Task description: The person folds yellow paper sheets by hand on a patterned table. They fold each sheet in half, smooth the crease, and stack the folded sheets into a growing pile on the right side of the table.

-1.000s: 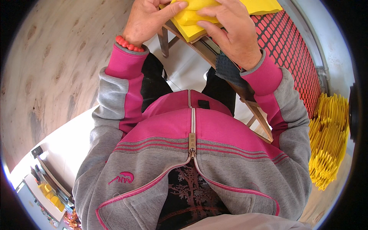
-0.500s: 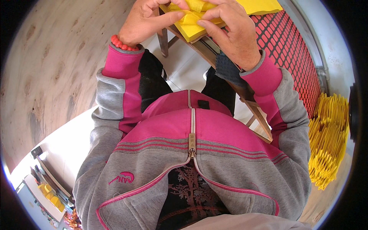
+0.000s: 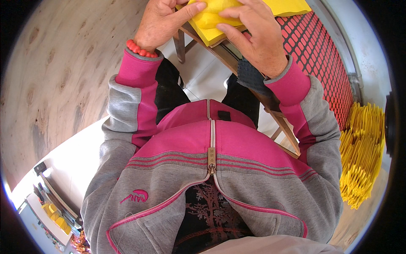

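At the top edge of the view, thin yellow material (image 3: 213, 17), like a soft sheet or bag, lies loosely gathered on a yellow stack (image 3: 209, 36). My left hand (image 3: 167, 17) is closed on its left side, thumb pressed on top; the other fingers are partly cut off by the frame. A red bead bracelet circles that wrist. From the right, my right hand (image 3: 260, 31) reaches over the material, with its thumb and forefinger apart at the material's near right side. Its remaining fingertips are hidden at the upper edge.
A wooden stand (image 3: 228, 57) supports the stack, with a dark cloth (image 3: 251, 78) hanging beside it. Red-and-black mesh panelling (image 3: 317, 51) is to the right. Many folded yellow pieces (image 3: 361, 156) are piled at far right. A wood-patterned surface (image 3: 63, 72) fills the left.
The crumpled yellow folds have become smoother and rounder. My left hand has shifted slightly right. My right thumb and forefinger have spread farther apart.
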The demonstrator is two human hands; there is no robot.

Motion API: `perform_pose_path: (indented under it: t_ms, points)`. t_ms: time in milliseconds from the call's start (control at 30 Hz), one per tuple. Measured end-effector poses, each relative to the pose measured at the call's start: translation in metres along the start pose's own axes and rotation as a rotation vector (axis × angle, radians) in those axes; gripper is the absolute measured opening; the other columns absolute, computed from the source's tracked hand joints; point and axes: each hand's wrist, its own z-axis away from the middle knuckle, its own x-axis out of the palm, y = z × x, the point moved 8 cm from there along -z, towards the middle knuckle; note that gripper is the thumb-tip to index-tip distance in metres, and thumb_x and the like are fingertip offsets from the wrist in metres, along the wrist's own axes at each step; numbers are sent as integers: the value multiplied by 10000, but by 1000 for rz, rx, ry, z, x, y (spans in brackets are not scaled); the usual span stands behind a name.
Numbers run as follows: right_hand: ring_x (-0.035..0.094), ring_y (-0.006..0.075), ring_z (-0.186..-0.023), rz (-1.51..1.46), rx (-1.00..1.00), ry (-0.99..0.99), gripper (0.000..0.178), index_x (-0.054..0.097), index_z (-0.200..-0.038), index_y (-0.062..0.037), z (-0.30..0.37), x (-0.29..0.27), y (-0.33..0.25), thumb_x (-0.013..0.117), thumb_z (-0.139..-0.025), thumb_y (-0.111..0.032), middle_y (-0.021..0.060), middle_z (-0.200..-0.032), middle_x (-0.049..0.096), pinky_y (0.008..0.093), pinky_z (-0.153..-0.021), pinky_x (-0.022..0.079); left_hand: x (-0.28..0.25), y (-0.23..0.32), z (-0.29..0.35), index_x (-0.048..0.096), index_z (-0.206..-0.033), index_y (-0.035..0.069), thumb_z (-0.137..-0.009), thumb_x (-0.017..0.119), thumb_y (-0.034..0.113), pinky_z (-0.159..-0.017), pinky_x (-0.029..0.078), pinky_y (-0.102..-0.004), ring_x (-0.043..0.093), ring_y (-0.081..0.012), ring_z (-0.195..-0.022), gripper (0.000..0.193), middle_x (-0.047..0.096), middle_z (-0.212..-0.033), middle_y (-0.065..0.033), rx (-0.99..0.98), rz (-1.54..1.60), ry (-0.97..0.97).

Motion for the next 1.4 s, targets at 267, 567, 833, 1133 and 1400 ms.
perform_pose_path:
  t_ms: [267,567,833,1133,1400]
  points:
    - [610,402,-1239,-27,9,-8,169,664,-895,-45,0,2,3,793,-787,-59,198,-1293,670,487,-1072,451,-8,-1,0,632,-1005,50,-964,636,-13,-755,442,-204,555,-44,-853,75,615,-956,31,110,75,-45]
    - [623,398,-1216,-24,-2,33,200,652,-902,-45,4,-1,3,805,-775,-60,192,-1258,683,479,-1050,469,10,28,2,673,-986,24,-922,681,16,-835,463,-275,584,-91,-919,65,635,-949,14,237,-318,-167]
    - [634,412,-1180,30,-9,80,311,620,-952,-43,2,-7,1,840,-732,-61,218,-1299,660,459,-1000,500,4,2,2,635,-984,57,-965,693,28,-734,444,-201,555,-32,-818,67,612,-908,53,-41,-20,-29]
    - [599,410,-1251,69,-54,44,232,663,-948,-40,1,-1,-2,810,-775,-89,221,-1361,628,501,-1070,450,-2,3,1,589,-1003,53,-988,628,1,-711,426,-193,530,-32,-791,67,593,-892,47,96,13,48]
    - [605,389,-1257,72,-18,14,166,670,-905,-65,3,1,0,792,-796,-95,180,-1313,664,517,-1087,435,2,11,4,684,-1002,23,-929,627,-13,-810,442,-247,573,-93,-888,99,636,-958,7,142,-25,-164]
